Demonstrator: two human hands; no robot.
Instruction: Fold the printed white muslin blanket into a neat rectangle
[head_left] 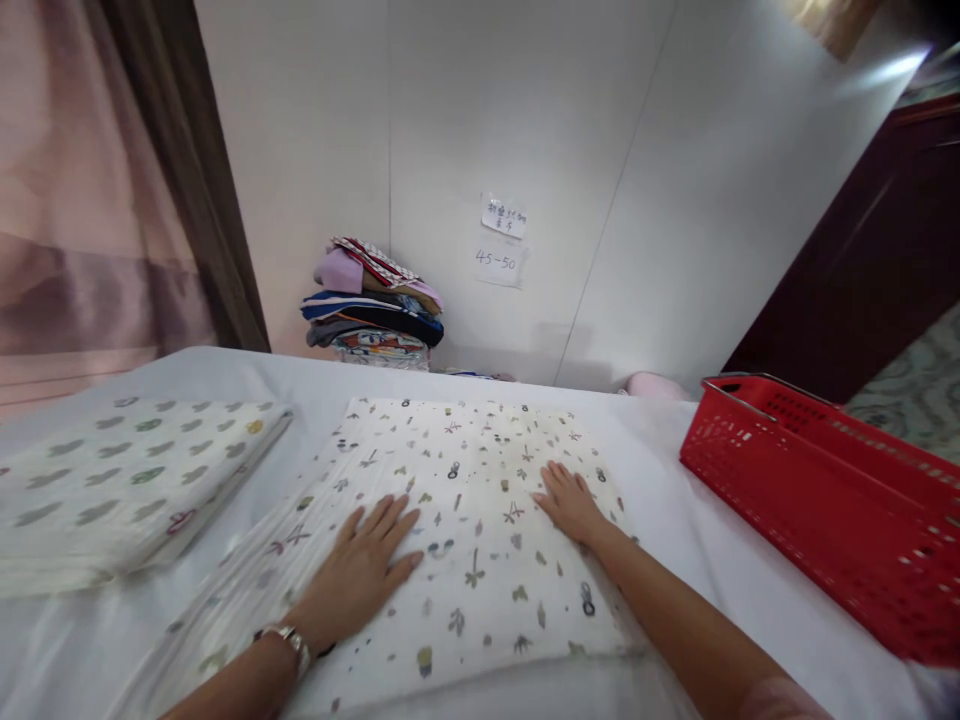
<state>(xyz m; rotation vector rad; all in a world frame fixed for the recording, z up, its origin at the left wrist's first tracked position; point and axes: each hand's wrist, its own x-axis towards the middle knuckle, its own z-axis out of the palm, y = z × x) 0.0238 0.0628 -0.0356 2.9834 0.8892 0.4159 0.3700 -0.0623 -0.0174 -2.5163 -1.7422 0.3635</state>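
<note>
A white cloth (480, 520) printed with small plants, palm trees and sunglasses lies spread before me. My left hand (356, 575), with a bracelet at the wrist, rests flat on its left part, fingers apart. Farther back, near the cloth's right edge, my right hand (571, 505) also lies flat with fingers spread. Neither hand grips anything. Creases run along the cloth's left side. On the left lies a folded white cloth (127, 470) with a grey cloud-like print.
A red plastic basket (810, 490) stands at the right on the white-covered table (660, 560). Behind the table, folded fabrics (375, 300) are stacked against the white wall (525, 120). A handwritten paper (499, 262) hangs there. Pink curtains (90, 200) hang at the left.
</note>
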